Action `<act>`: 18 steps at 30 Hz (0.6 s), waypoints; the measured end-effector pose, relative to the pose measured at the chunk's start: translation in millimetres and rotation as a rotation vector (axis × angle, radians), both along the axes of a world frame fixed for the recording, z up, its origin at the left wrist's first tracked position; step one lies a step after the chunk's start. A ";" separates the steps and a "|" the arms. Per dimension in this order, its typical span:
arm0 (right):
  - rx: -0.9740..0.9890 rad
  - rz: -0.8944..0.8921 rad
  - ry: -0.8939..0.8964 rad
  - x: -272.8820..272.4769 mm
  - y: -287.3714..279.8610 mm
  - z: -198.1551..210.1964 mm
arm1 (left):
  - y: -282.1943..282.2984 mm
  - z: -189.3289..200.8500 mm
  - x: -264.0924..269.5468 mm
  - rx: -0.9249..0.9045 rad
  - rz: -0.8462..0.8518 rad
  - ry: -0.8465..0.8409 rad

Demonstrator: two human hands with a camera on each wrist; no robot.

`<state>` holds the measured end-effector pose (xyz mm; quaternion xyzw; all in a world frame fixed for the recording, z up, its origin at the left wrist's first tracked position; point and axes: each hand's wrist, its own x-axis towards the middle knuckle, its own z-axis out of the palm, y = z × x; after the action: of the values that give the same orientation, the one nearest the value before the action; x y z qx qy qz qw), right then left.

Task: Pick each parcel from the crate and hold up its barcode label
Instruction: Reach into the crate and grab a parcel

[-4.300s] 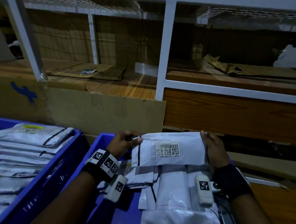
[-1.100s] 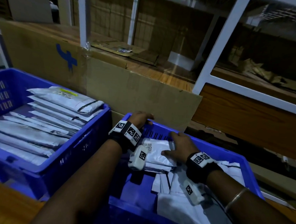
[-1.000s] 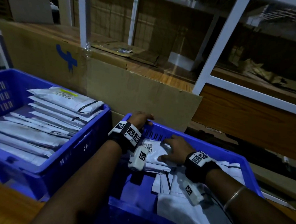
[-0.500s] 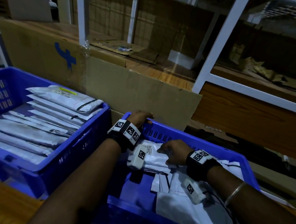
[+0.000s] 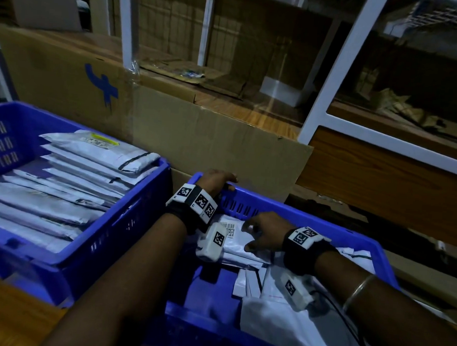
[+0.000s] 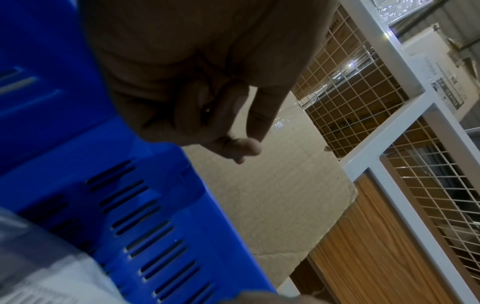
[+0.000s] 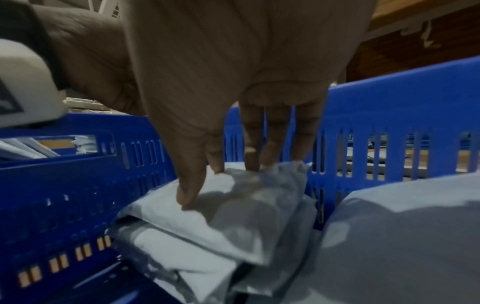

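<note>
A white parcel [image 5: 234, 248] [image 7: 233, 216] lies on top of the pile at the far left of the right blue crate [image 5: 312, 219] [image 7: 389, 107]. Its barcode label [image 5: 230, 229] faces up. My right hand [image 5: 248, 237] [image 7: 223, 181] grips this parcel from above. The thumb presses on its top face and the fingertips [image 7: 253, 162] dig into its crumpled far edge. My left hand [image 5: 221, 180] [image 6: 233, 123] rests on the crate's far left rim [image 6: 155, 164], with the fingers loosely curled over the edge and holding nothing.
A second blue crate [image 5: 129, 220] at the left holds a row of stacked parcels [image 5: 76, 180]. More white parcels [image 5: 280, 329] fill the right crate's near side. A cardboard sheet [image 5: 210, 145] and a white rack frame [image 5: 329, 90] stand behind both crates.
Four seconds ago both hands held a parcel up with its label showing. Since then they have come down into the crate. In the last second the right fingers went from flat to clawed on the top parcel.
</note>
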<state>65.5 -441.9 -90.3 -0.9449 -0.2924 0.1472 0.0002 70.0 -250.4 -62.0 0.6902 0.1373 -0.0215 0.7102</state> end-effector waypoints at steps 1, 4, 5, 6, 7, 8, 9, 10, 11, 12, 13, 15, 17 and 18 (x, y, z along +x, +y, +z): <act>-0.008 0.006 -0.024 0.8 0.4 0.1 | -0.1 -0.5 0.4 -0.002 0.002 -0.002; -0.051 0.021 -0.034 2.0 1.2 -1.5 | -0.5 1.8 -1.3 0.081 -0.030 -0.042; -0.060 0.019 -0.023 2.5 1.0 -2.5 | -0.7 2.5 -1.7 0.129 -0.050 -0.055; -0.064 0.013 -0.014 2.9 0.5 -3.4 | 0.0 2.6 -2.2 0.168 -0.064 -0.073; -0.066 0.009 -0.008 3.3 0.1 -4.0 | 0.7 1.7 -1.3 0.175 -0.065 -0.088; -0.068 0.006 -0.003 3.5 -0.2 -4.7 | 1.0 0.4 -1.3 0.189 -0.070 -0.095; -0.068 0.005 0.004 3.6 -0.8 -4.9 | 0.0 -1.6 -0.6 0.207 -0.078 -0.093; -0.063 0.006 0.010 3.7 -1.6 -4.6 | -1.3 -3.0 -0.6 0.241 -0.092 -0.089; -0.050 0.010 0.015 3.4 -2.3 -3.1 | -3.6 -5.9 0.0 0.243 -0.096 -0.077; -0.030 0.009 0.017 2.6 -3.2 -0.7 | -5.9 -8.8 0.5 0.221 -0.086 -0.056; -0.002 0.001 0.018 2.2 -4.8 2.4 | -9.1 -11.7 0.9 0.188 -0.064 -0.031; 0.060 -0.019 0.007 1.0 -9.9 9.4 | -15.0 -17.1 1.6 0.181 -0.070 -0.002; 0.100 -0.023 -0.006 -0.5 -18.1 16.9 | -21.9 -21.2 0.8 0.191 -0.126 -0.002; 0.109 -0.029 -0.003 -2.2 -23.0 20.8 | -25.6 -20.6 -2.3 0.175 -0.151 -0.003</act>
<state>63.2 -464.9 -69.4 -0.9478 -0.2862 0.1299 0.0532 67.7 -276.1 -82.6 0.7578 0.0850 -0.0620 0.6439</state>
